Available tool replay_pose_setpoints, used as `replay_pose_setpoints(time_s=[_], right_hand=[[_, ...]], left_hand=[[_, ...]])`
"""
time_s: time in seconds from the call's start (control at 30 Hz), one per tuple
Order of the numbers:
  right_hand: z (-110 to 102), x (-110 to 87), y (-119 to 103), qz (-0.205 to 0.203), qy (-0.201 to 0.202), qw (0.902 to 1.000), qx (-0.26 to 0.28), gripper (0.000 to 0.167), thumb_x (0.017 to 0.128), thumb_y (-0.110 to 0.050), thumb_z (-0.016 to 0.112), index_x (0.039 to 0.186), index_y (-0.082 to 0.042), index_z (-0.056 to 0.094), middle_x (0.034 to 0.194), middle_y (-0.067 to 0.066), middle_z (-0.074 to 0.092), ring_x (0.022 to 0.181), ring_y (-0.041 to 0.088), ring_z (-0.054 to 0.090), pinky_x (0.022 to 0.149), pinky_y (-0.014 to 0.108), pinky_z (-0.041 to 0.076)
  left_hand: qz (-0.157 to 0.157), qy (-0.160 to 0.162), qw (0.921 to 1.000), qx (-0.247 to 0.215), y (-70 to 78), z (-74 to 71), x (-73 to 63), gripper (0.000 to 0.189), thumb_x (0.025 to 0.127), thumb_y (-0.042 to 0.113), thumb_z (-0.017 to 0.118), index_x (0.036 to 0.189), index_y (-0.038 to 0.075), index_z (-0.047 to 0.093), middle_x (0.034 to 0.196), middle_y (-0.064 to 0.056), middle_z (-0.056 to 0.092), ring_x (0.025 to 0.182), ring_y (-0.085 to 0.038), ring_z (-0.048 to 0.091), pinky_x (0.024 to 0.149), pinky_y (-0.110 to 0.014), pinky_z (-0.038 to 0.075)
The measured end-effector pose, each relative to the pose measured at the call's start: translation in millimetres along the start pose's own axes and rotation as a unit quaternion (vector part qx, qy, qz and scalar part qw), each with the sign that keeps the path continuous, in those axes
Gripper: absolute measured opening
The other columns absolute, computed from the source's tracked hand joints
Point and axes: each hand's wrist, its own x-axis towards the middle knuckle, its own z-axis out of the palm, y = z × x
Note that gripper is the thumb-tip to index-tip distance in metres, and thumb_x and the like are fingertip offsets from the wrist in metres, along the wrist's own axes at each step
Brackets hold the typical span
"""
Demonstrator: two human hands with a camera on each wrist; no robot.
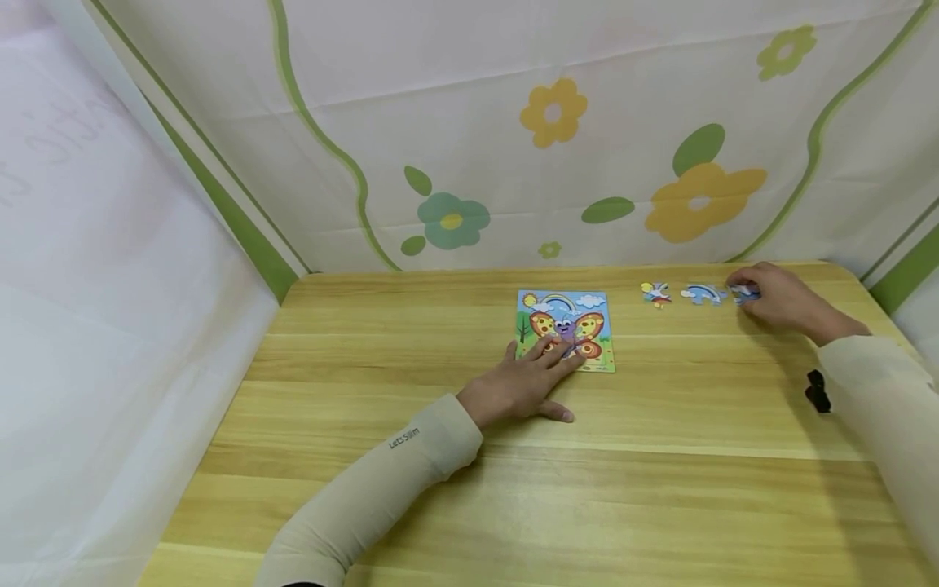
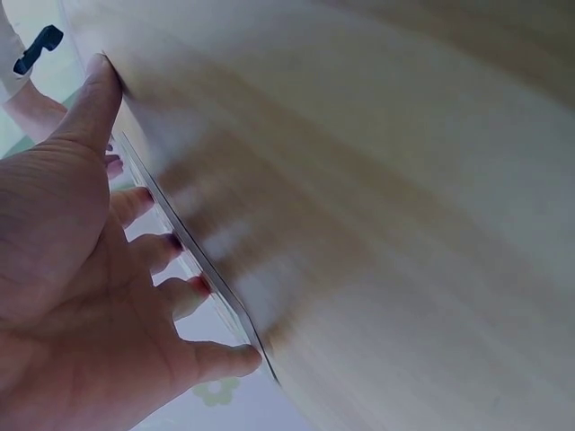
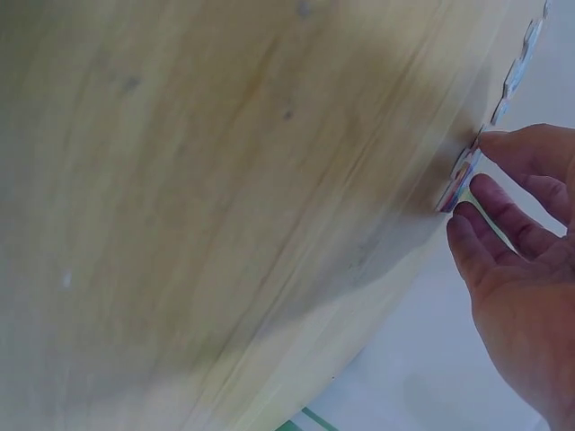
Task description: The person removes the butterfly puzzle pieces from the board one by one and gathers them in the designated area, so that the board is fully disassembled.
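Note:
A square butterfly jigsaw puzzle (image 1: 601, 316) lies on the wooden table. My left hand (image 1: 517, 385) rests across its lower part with the fingers extended; in the left wrist view the fingertips (image 2: 187, 294) touch the puzzle's edge and the thumb lies on the table. At the far right, my right hand (image 1: 786, 303) has its thumb and fingers round a small blue jigsaw piece (image 1: 747, 292) on the table. In the right wrist view, that piece (image 3: 456, 186) sits between thumb and fingers, partly hidden in the head view.
Left of the right hand lie a rainbow jigsaw piece (image 1: 704, 293) and another colourful jigsaw piece (image 1: 656, 294). A flower-printed cloth (image 1: 477, 147) hangs behind the table's back edge. A small black object (image 1: 817, 391) shows beside the right sleeve.

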Motion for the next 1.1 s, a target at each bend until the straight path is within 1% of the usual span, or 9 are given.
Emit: replay_pose_setpoints(time_s=[0.1, 0.3, 0.5, 0.7, 0.77, 0.87, 0.93, 1.1], right_hand=[[-1.3, 2.1, -6.9, -0.008, 0.010, 0.9999, 0.003, 0.039, 0.093, 0.008, 0.059, 0.129, 0.020, 0.057, 0.127, 0.042, 0.056, 0.117, 0.057, 0.054, 0.096, 0.070, 0.045], [-4.8, 11.4, -31.8, -0.008, 0.012, 0.9997, 0.020, 0.041, 0.095, 0.003, 0.060, 0.134, 0.016, 0.056, 0.138, 0.043, 0.051, 0.129, 0.060, 0.045, 0.104, 0.073, 0.039], [-3.9, 24.6, -66.0, -0.031, 0.011, 0.9988, 0.037, 0.041, 0.095, 0.005, 0.060, 0.135, 0.015, 0.057, 0.140, 0.041, 0.050, 0.131, 0.059, 0.046, 0.104, 0.073, 0.041], [4.3, 37.9, -100.5, -0.053, 0.004, 0.9967, 0.062, 0.041, 0.097, 0.003, 0.061, 0.136, 0.012, 0.057, 0.142, 0.036, 0.052, 0.135, 0.055, 0.046, 0.107, 0.070, 0.041], [7.9, 42.0, -111.0, -0.062, 0.004, 0.9956, 0.070, 0.040, 0.097, 0.003, 0.062, 0.136, 0.012, 0.058, 0.141, 0.035, 0.053, 0.133, 0.054, 0.048, 0.105, 0.068, 0.043], [11.9, 46.8, -126.6, -0.082, 0.007, 0.9943, 0.067, 0.040, 0.096, 0.004, 0.064, 0.135, 0.011, 0.059, 0.139, 0.034, 0.055, 0.128, 0.053, 0.053, 0.103, 0.067, 0.046], [14.6, 50.0, -137.8, -0.093, 0.011, 0.9934, 0.066, 0.040, 0.094, 0.005, 0.064, 0.134, 0.011, 0.060, 0.138, 0.033, 0.057, 0.128, 0.052, 0.053, 0.105, 0.067, 0.046], [21.1, 56.1, -166.5, -0.101, -0.001, 0.9918, 0.078, 0.040, 0.095, 0.005, 0.063, 0.135, 0.009, 0.061, 0.142, 0.032, 0.056, 0.137, 0.052, 0.048, 0.115, 0.067, 0.038]], left_hand=[[0.001, 0.002, 1.0000, 0.007, 0.5, -0.4, -0.9, 0.089, 0.100, 0.065, 0.052, 0.171, 0.030, 0.010, 0.179, 0.003, 0.004, 0.166, -0.025, 0.007, 0.127, -0.068, 0.018], [-0.001, 0.002, 0.9999, -0.012, 1.0, -2.4, -2.7, 0.090, 0.100, 0.064, 0.054, 0.170, 0.031, 0.010, 0.179, 0.002, 0.002, 0.166, -0.027, 0.004, 0.127, -0.069, 0.017], [0.000, 0.007, 0.9999, -0.012, 0.8, -1.5, -4.2, 0.089, 0.100, 0.064, 0.053, 0.170, 0.031, 0.011, 0.179, 0.003, 0.002, 0.166, -0.026, 0.006, 0.127, -0.067, 0.018], [0.000, 0.005, 1.0000, -0.005, 0.6, -0.1, -5.8, 0.089, 0.101, 0.065, 0.052, 0.171, 0.029, 0.011, 0.179, 0.001, 0.002, 0.166, -0.027, 0.005, 0.128, -0.065, 0.019], [-0.003, 0.003, 1.0000, 0.000, 0.1, -0.1, -7.4, 0.089, 0.100, 0.066, 0.052, 0.171, 0.029, 0.010, 0.179, 0.000, 0.003, 0.166, -0.028, 0.005, 0.128, -0.065, 0.019], [-0.008, 0.000, 0.9999, 0.008, -1.6, -0.2, -11.5, 0.091, 0.100, 0.066, 0.052, 0.171, 0.028, 0.010, 0.179, -0.002, 0.004, 0.166, -0.029, 0.005, 0.128, -0.065, 0.019], [-0.011, 0.003, 0.9998, 0.015, -3.5, 0.2, -14.3, 0.091, 0.100, 0.067, 0.052, 0.171, 0.027, 0.011, 0.179, -0.002, 0.004, 0.166, -0.029, 0.006, 0.128, -0.065, 0.020], [-0.020, 0.002, 0.9996, 0.019, -7.9, 1.4, -21.4, 0.091, 0.100, 0.067, 0.052, 0.171, 0.026, 0.011, 0.179, -0.001, 0.004, 0.165, -0.030, 0.006, 0.128, -0.064, 0.021]])
